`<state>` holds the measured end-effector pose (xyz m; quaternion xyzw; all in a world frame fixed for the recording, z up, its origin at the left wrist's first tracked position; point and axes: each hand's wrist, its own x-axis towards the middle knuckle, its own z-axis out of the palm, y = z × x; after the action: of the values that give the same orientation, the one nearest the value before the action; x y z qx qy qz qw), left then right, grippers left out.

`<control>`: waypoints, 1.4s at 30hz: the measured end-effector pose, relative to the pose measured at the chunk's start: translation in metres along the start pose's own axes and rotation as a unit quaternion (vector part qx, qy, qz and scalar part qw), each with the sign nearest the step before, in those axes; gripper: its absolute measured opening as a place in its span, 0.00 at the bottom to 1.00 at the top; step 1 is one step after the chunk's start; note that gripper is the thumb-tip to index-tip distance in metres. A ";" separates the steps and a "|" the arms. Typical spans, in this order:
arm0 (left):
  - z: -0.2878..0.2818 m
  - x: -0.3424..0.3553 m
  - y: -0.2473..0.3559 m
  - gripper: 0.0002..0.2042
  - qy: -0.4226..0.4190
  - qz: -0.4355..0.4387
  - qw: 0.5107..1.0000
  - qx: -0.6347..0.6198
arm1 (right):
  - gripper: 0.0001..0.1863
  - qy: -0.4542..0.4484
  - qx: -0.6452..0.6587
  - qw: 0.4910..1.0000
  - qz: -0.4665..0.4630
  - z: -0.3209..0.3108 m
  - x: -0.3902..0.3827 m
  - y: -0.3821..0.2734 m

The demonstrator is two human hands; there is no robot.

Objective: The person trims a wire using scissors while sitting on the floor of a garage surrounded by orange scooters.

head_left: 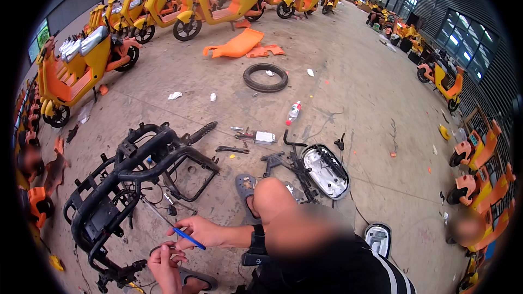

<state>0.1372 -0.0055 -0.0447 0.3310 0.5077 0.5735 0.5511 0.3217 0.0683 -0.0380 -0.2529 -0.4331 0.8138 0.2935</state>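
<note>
My right hand (200, 231) is closed around a blue-handled tool (190, 238); a long thin shaft in line with it, like a screwdriver's, runs up toward the frame. Just below, my left hand (165, 267) has its fingers pinched together beside a small dark curved piece, too small to name. Both hands are close to the right side of a black tubular scooter frame (128, 174), which lies on the floor with thin cables hanging from it. My grey clogs (246, 190) show beside the work.
Ahead lie a silver controller box (265, 138), a plastic bottle (294, 113), a tyre (265, 78) and an orange body panel (237, 43). A seat base (325, 171) and black metal parts lie at my right. Rows of yellow scooters (218, 5) stand at the back and along both sides.
</note>
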 end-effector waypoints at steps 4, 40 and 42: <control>0.001 -0.002 0.002 0.16 -0.006 -0.008 0.999 0.044 | 0.25 0.004 -0.007 1.000 -0.004 -0.001 0.002 0.004; -0.005 -0.004 0.023 0.09 0.094 0.106 0.987 -0.073 | 0.30 0.102 -0.581 0.725 -0.356 0.005 0.000 0.000; -0.008 -0.005 0.020 0.10 0.102 0.097 0.986 -0.092 | 0.29 0.101 -0.589 0.707 -0.377 0.005 0.000 0.000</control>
<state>0.1244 -0.0093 -0.0276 0.2669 0.4719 0.6993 0.4660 0.3182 0.0650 -0.0358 -0.2708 -0.8517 0.1841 0.4090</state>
